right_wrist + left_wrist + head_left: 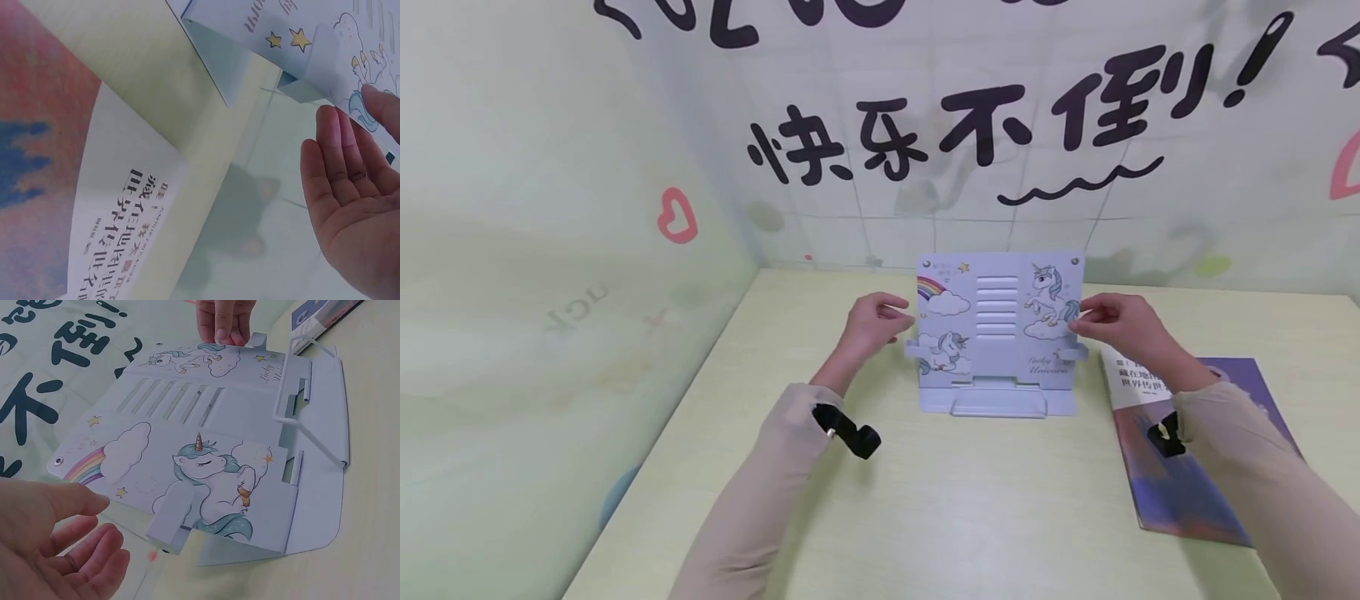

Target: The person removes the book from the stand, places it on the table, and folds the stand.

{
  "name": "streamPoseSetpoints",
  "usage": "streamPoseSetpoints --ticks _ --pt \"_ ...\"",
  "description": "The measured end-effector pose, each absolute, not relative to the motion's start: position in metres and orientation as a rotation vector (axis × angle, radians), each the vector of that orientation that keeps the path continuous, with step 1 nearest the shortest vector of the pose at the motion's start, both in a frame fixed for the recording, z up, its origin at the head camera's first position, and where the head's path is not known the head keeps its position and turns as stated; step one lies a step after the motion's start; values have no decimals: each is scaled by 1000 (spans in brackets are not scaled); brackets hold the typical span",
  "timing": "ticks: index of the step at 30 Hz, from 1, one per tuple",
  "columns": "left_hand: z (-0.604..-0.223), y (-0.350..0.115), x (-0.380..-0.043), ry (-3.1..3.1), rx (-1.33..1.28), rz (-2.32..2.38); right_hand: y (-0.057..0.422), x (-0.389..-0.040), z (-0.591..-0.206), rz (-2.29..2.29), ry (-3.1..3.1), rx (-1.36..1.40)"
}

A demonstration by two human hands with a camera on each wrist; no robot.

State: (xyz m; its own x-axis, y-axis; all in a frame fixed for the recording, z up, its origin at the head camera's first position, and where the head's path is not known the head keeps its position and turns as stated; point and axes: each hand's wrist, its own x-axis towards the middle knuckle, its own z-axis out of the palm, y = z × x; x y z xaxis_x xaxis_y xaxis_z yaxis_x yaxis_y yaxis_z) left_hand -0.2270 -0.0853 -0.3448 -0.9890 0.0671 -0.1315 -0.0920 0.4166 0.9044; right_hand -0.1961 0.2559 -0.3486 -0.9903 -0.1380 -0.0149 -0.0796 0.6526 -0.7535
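Observation:
A pale lilac book stand (pixel 997 333) printed with unicorns, a rainbow and clouds stands upright on the table, its slotted back panel leaning away. My left hand (pixel 876 327) is beside the stand's left edge; in the left wrist view a gap shows between its loosely bent fingers (pixel 103 556) and the panel. At the opposite edge, my right hand (pixel 1126 323) pinches the panel, thumb in front and fingers behind. The wire page holder (pixel 998 403) lies folded forward at the bottom. Small side clips (pixel 172 515) stick out from both edges.
On the right of the pale table (pixel 925 500) lies a purple and blue book (pixel 1180 475) with a white title band, partly under my right forearm. A printed curtain (pixel 880 225) with black lettering hangs behind the stand and along the left side.

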Motion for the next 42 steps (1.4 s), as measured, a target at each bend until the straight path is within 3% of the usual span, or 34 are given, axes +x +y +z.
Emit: streamPoseSetpoints --ticks 12,20,29,42 --pt "-359 -60 -237 2473 7 1819 254 -201 -355 -1319 2798 -58" --pt "-359 -71 -234 2357 13 1874 248 -210 -354 -1316 2811 -72" --pt "-364 -83 -226 2243 260 1759 240 -224 -353 -1332 2806 -68" --pt "-361 -89 -207 2061 360 1695 231 -239 -355 -1361 2826 -101"
